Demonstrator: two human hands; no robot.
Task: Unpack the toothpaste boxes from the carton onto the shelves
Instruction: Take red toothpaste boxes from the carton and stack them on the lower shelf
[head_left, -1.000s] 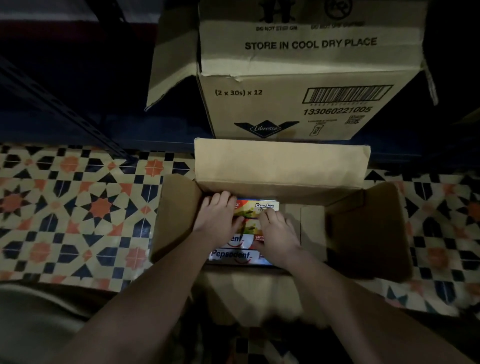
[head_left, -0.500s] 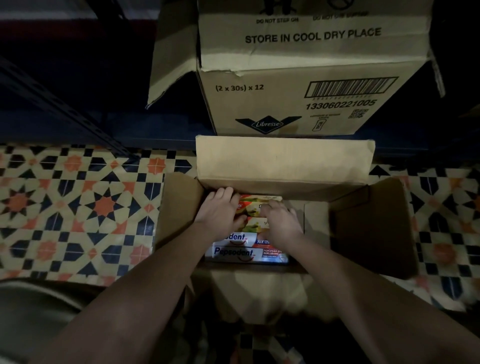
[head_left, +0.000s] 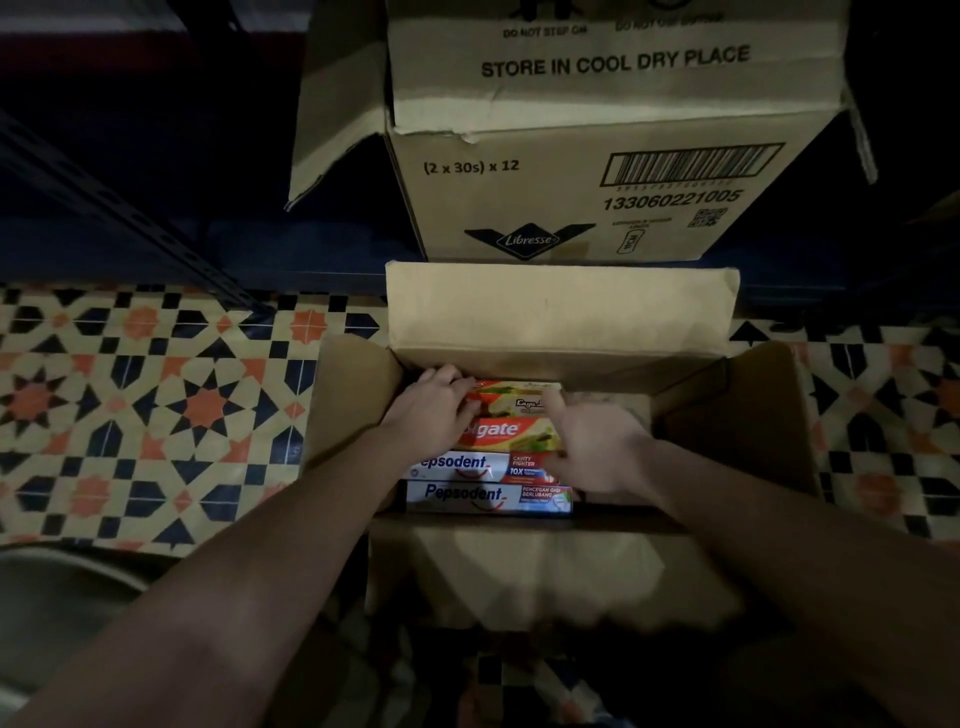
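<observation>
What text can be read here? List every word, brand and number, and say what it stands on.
"STORE IN COOL DRY PLACE", "DO NOT STEP ON": flap of the big carton.
"(2 x 30s) x 12", "13306021005", "Libresse": the big carton's side.
"Pepsodent", "PENCEGAH GIGI BERLUBANG": nearest toothpaste box.
"epsodent", "CAVITY FIGHTER", "10X": second box.
"gate": red box.
Farthest box, small print under the barcode: too blurred.

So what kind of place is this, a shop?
Probably a shop's stockroom or a storage aisle. A printed shipping carton sits low on dark metal shelving, and an open carton of toothpaste boxes stands on the patterned tile floor.
</observation>
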